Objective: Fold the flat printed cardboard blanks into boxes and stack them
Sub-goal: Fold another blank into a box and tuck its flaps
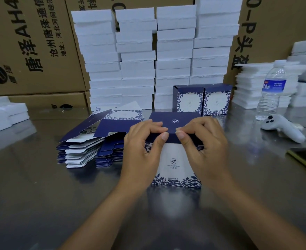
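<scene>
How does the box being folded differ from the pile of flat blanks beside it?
The box stands upright, folded into shape, held by the left hand and right hand; the blanks lie flat and untouched. The box is one; the blanks are many, piled. Both share navy-and-white leaf print.

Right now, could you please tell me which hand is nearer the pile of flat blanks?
Left. The left hand grips the box just beside the pile of flat blanks; the right hand grips the box's other side, farther away.
</scene>
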Demonstrator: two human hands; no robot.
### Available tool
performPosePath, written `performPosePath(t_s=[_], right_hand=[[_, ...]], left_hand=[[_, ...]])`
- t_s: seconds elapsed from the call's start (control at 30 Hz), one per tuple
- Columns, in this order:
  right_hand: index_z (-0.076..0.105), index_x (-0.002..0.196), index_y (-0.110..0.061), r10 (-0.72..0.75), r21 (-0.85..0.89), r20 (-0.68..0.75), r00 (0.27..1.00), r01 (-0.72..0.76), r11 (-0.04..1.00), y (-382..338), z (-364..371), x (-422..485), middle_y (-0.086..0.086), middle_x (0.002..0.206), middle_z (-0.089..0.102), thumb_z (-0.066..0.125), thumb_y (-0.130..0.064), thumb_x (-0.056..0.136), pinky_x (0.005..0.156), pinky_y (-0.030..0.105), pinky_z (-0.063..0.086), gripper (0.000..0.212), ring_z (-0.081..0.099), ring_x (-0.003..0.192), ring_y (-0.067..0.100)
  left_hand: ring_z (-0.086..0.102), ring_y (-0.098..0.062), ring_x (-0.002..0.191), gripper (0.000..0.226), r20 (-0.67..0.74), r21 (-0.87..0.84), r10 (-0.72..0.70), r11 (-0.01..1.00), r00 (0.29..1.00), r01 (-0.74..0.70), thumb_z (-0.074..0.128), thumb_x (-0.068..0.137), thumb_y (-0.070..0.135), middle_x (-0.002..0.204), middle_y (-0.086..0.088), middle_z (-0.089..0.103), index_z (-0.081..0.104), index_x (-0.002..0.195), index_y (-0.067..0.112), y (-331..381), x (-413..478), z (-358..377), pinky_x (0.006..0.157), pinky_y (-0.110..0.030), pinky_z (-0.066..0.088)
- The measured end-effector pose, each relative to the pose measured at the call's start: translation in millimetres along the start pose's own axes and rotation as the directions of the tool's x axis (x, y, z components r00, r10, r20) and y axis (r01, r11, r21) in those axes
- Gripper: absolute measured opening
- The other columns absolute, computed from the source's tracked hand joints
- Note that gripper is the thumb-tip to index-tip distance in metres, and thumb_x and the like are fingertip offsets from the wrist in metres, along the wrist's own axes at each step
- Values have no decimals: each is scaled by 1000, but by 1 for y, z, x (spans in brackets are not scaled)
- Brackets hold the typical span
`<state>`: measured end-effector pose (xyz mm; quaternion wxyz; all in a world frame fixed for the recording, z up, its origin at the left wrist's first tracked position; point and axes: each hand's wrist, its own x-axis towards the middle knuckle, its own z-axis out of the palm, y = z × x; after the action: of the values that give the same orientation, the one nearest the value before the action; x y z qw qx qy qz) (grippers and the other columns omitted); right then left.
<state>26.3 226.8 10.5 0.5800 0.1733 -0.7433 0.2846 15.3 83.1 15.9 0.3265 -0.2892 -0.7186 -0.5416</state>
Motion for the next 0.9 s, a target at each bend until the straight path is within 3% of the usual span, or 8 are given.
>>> performPosePath(t_s=[0.07,0.17,0.37,0.5,0.6,0.77,0.9], right_hand=[[72,84,-10,-22,-23,-6,1000,22,999,2,-3,0,3,82,59,56,-25,90,72,41,46,23,51,81,15],[73,93,-11,-28,-19,35,999,29,999,6,-7,-1,3,89,60,53,-25,91,79,41,45,24,53,89,14],[72,93,-9,19,-22,45,999,-18,1000,6,-7,-1,4,91,61,52,-23,91,82,39,45,24,53,93,13],[72,91,-12,71,-17,30,997,-71,997,6,-5,0,-2,99,55,53,-24,90,84,31,41,23,47,99,13],[73,93,-15,104,-15,37,994,-103,995,7,-5,0,-5,108,49,53,-28,90,86,35,43,24,46,106,15],[73,95,-15,81,3,24,996,-82,997,12,-9,0,-8,97,55,53,-29,91,82,47,47,25,49,98,6],[73,90,-14,105,6,20,994,-105,994,13,-11,2,-10,91,57,51,-31,91,80,43,47,28,48,93,2]], left_hand=[[50,-6,113,9,2,78,51,996,999,-51,58,86,25,106,22,59,61,92,31,0,-1,-2,101,-44,38],[51,-4,111,12,10,95,78,992,997,-78,58,87,24,109,22,57,61,97,29,-1,-1,-5,100,-43,40],[55,5,103,12,-56,36,45,998,997,-43,58,87,21,103,18,61,61,97,25,-7,-1,-7,90,-12,40],[56,3,103,14,-74,15,17,1000,997,-16,62,87,14,98,19,62,62,88,28,-8,2,-8,87,-13,42],[58,-2,103,18,-74,21,20,1000,997,-18,64,86,9,97,20,62,62,88,28,-6,2,-9,88,-11,41],[59,-3,103,15,-69,11,2,1000,998,-2,64,87,10,99,17,63,64,92,23,-6,1,-10,89,-14,42],[61,-7,96,13,-73,-43,-101,994,992,98,63,88,19,101,19,63,62,98,26,-6,-1,-9,79,-17,48]])
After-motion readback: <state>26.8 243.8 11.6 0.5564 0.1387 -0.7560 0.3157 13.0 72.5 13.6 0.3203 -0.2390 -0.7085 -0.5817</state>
